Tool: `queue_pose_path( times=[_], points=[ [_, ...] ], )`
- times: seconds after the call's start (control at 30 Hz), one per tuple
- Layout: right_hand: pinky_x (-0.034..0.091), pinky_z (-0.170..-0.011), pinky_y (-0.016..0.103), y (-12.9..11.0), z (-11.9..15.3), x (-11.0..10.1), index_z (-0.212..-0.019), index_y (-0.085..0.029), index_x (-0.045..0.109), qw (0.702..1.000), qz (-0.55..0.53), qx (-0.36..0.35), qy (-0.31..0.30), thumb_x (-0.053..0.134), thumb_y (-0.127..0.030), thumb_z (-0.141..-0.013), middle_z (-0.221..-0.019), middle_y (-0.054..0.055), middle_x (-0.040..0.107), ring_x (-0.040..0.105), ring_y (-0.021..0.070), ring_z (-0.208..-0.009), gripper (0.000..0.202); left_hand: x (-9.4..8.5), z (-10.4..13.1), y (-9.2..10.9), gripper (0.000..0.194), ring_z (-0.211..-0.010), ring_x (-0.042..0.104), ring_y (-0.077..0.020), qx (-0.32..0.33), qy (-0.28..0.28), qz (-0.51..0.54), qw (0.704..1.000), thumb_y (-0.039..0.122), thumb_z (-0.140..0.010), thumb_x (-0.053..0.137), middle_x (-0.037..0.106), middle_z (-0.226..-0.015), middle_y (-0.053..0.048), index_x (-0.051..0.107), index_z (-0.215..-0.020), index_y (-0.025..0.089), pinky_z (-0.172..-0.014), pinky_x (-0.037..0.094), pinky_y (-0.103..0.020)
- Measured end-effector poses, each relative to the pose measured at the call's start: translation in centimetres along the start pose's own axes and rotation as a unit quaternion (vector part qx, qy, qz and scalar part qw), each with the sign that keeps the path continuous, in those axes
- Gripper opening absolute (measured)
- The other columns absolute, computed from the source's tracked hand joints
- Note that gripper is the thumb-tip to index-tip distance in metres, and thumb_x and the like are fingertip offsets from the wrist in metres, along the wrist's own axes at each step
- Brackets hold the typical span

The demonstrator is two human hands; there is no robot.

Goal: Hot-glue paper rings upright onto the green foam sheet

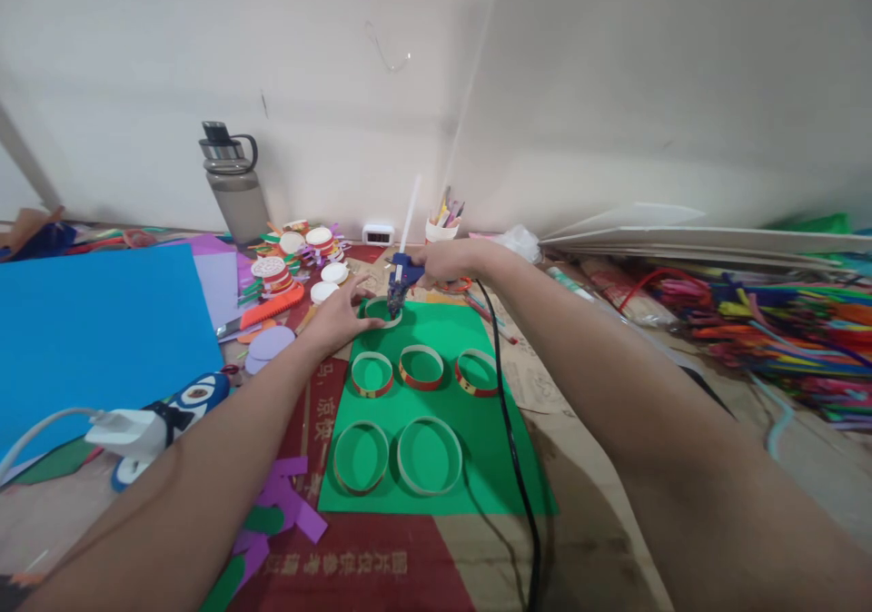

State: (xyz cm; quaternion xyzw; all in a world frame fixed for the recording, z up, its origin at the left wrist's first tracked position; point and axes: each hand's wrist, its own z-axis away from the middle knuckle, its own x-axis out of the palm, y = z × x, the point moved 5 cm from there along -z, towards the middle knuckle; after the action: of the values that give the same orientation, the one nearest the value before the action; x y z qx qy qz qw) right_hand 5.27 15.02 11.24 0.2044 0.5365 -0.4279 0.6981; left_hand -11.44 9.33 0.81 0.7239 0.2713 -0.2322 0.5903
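A green sheet point(436, 417) lies on cardboard with several paper rings point(429, 456) standing on it. My right hand point(431, 262) is wrapped round a blue glue gun point(403, 273), a white stick rising from its back. The gun's nozzle points down at the far left ring point(385, 312). My left hand point(341, 315) touches the left side of that same ring, thumb in front and fingers behind. A black cord point(510, 439) runs from the gun across the sheet toward the front edge.
Blue paper point(102, 330), a power strip point(204, 396) and an orange cutter point(272, 310) are at the left. A bottle point(237, 190), decorated paper drums point(271, 276) and a pen cup point(442, 230) stand behind. Coloured pipe cleaners point(783, 340) lie at the right.
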Motion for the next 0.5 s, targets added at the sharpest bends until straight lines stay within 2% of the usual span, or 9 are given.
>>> queue_pose_path(
  times=[0.13,0.3,0.43,0.5],
  points=[
    [0.047,-0.060,0.029,-1.1,-0.6,-0.6,-0.095,-0.013,0.069,0.995,0.095,-0.012,0.004,0.064,-0.010,-0.080,-0.089,0.009,0.070,0.066,0.0211,-0.072,0.017,0.2,-0.2,-0.4,0.098,-0.111,0.065,-0.0266,0.002,-0.004,0.017,1.000,0.046,-0.063,0.082,0.068,-0.124,-0.009,0.037,-0.146,0.022,-0.099,0.049,-0.040],
    [0.047,-0.072,0.034,-3.1,-0.3,-1.2,-0.091,-0.012,0.073,0.985,0.166,-0.031,0.037,0.064,-0.002,-0.071,-0.095,0.014,0.072,0.067,0.0301,-0.092,0.024,0.2,-0.2,-0.5,0.097,-0.103,0.066,-0.0252,-0.001,-0.005,0.021,1.000,0.046,-0.063,0.082,0.068,-0.124,-0.009,0.037,-0.145,0.021,-0.092,0.051,-0.040],
    [0.047,-0.078,0.035,-3.9,-0.2,-1.2,-0.099,-0.015,0.073,0.983,0.171,-0.046,0.042,0.062,-0.001,-0.072,-0.104,0.015,0.072,0.067,0.0313,-0.100,0.032,0.2,-0.1,-0.5,0.092,-0.103,0.066,-0.0248,-0.004,-0.011,0.029,0.999,0.046,-0.064,0.081,0.068,-0.123,-0.009,0.038,-0.143,0.022,-0.090,0.052,-0.038],
    [0.048,-0.080,0.035,-4.0,-0.3,-1.2,-0.098,-0.015,0.073,0.988,0.138,-0.053,0.052,0.063,-0.002,-0.072,-0.103,0.015,0.072,0.067,0.0319,-0.102,0.030,0.2,-0.1,-0.5,0.091,-0.105,0.066,-0.0249,0.000,-0.010,0.033,0.999,0.045,-0.064,0.081,0.068,-0.122,-0.008,0.039,-0.141,0.023,-0.091,0.052,-0.038]
  ],
)
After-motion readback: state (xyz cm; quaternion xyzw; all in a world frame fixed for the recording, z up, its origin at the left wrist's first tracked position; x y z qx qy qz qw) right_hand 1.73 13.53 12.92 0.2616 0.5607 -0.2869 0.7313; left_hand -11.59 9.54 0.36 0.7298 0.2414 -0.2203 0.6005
